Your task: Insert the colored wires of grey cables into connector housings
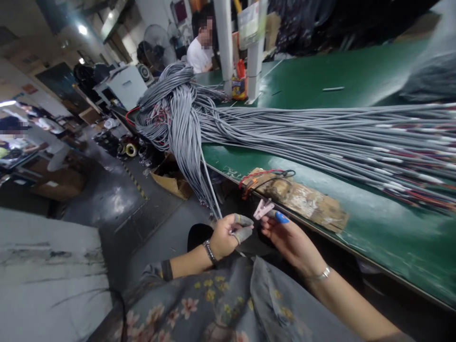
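Observation:
My left hand [228, 235] is closed in a pinch, with grey covers on its fingertips. A straight grey cable [213, 190] runs from the hanging bundle down into this hand; its end is hidden by the fingers. Just to the right, my right hand [285, 237] grips a pale pink clothespin [262, 209] between thumb and fingers. One of its fingers has a blue covering. The clothespin is a short way from the left fingertips, not touching them. The thick bundle of grey cables [185, 118] droops over the table's edge above my left hand.
Long grey cables with white sleeves and coloured wire ends [392, 156] lie along the green table [392, 247]. A worn wooden block [306, 204] with red and black leads is at the near edge. Below stands an open cardboard box [171, 180]. A person [200, 54] sits beyond the post.

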`<state>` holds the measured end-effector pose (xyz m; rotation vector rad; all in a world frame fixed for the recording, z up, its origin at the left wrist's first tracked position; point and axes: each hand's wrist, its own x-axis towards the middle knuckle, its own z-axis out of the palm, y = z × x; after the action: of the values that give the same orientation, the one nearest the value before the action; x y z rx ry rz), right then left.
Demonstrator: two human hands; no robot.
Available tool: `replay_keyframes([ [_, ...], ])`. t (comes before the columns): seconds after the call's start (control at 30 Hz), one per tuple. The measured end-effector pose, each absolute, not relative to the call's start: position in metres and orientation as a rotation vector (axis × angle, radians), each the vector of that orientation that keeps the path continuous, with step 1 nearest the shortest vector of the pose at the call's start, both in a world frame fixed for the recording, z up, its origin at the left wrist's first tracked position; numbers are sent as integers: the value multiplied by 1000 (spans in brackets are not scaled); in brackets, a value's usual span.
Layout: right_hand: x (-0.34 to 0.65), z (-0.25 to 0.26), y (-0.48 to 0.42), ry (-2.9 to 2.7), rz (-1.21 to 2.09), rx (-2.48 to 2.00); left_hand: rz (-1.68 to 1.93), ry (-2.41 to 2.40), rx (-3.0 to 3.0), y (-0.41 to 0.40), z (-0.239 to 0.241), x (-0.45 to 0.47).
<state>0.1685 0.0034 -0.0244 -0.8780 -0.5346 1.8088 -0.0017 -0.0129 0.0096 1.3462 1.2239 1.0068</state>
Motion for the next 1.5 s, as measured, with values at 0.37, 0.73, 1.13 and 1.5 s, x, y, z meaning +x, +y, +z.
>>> replay_keyframes([
  [0.37, 172, 6, -27, -1446, 1341, -986, 501, 1404, 2002, -14, 19, 14],
  [0.73, 166, -8, -17, -863, 1596, -1141, 766, 1185, 1648, -15, 9, 1],
  [1.13, 164, 6, -10, -1120, 1615, -1145, 532, 1172, 1872, -12, 15, -5],
  [1.5, 158, 1, -14, -948, 1661, -1084, 805, 1244, 1095, -17, 16, 1],
])
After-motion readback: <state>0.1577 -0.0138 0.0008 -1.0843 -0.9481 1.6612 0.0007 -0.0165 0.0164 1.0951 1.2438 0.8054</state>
